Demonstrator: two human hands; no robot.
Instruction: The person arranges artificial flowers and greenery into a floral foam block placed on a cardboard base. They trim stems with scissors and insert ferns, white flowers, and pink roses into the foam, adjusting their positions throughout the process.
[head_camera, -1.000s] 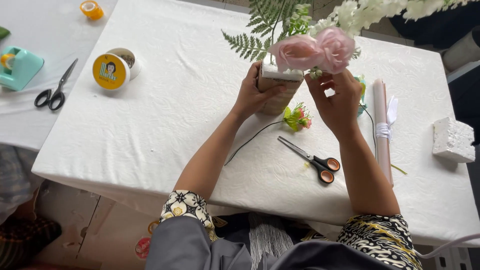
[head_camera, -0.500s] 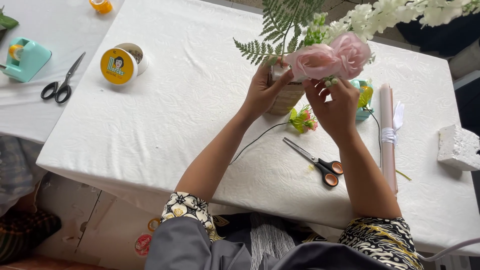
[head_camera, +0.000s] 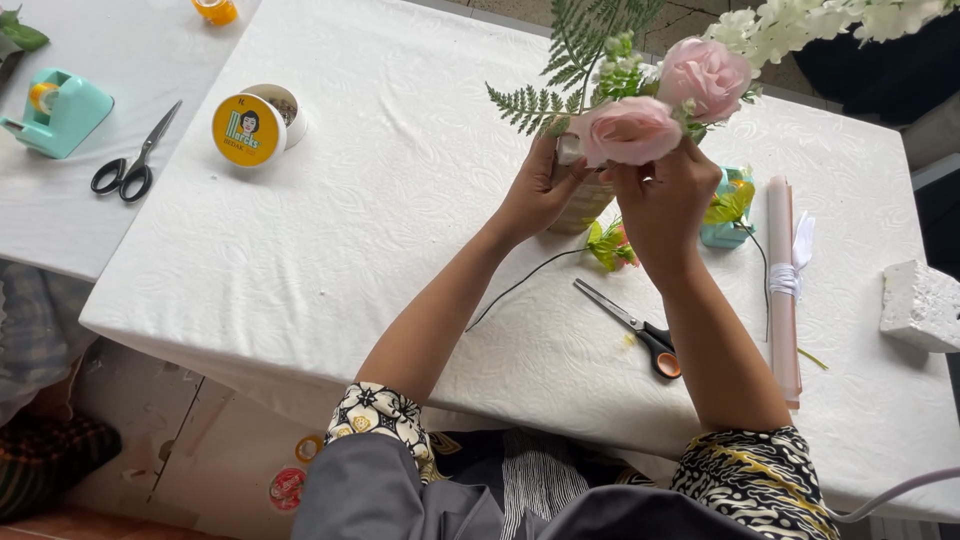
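My left hand grips the side of a small woven vase standing on the white tablecloth. My right hand holds the stem just under a pink rose above the vase. A second pink rose, green fern fronds and white blossoms rise from the arrangement. The vase is mostly hidden behind both hands.
Orange-handled scissors and a thin dark wire lie near my arms. A rolled pink paper tied with white ribbon, a teal pot, a white foam block, a yellow-lidded tin, black scissors and a teal tape dispenser surround them.
The view has drifted so the table sits higher and larger. My right hand rose with the pink rose, now held above the vase, and my left hand stayed on the vase.
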